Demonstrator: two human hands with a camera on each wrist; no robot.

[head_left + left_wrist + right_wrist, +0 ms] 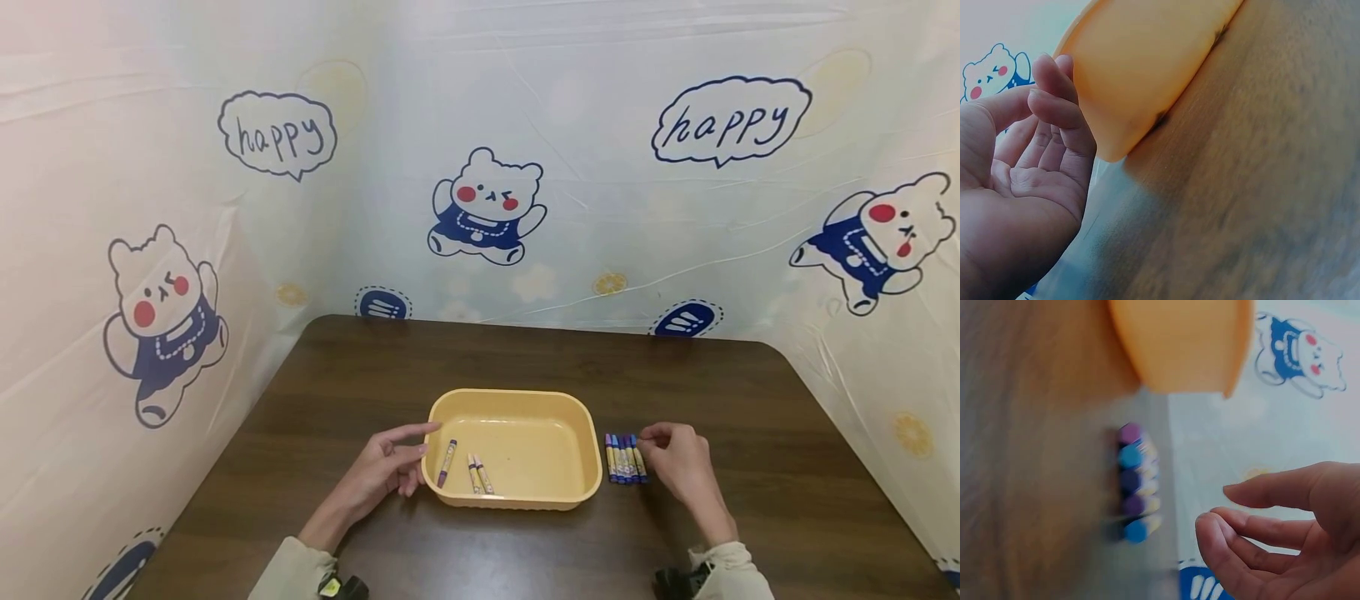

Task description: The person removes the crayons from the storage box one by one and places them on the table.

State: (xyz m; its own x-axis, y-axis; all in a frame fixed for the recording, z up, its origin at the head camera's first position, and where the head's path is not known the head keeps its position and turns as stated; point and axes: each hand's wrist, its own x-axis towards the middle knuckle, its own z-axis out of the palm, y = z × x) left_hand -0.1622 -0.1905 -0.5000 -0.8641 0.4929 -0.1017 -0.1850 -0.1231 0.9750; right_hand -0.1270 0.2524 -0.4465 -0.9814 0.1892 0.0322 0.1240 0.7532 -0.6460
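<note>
Five crayons [625, 460] lie side by side in one row on the desk [510, 550], just right of the tray [525, 450]. In the right wrist view, their ends show purple, light blue, navy, purple and blue, counted from the tray outward. Three more lie inside the tray, making eight: one purple-ended crayon [447, 463] leaning along the left side, and two pale crayons [475, 477] together near the front wall.

The right hand [684, 467] is at the outer end of the row; its grip is partly spread, thumb and fingertips apart, with nothing between them. The left hand [375, 471] is at the tray's left side, its grip loose and fingers half bent; I cannot tell how firmly the fingertips touch the rim.

There is one tray, yellow, and its right wall stands between the row and the three crayons inside. Both wrists wear a dark band [342, 587], next to pale sleeves [288, 575]. Behind the desk hangs a cloth [600, 50] with three large bears [483, 208] and two "happy" bubbles [277, 137] in the head view.
</note>
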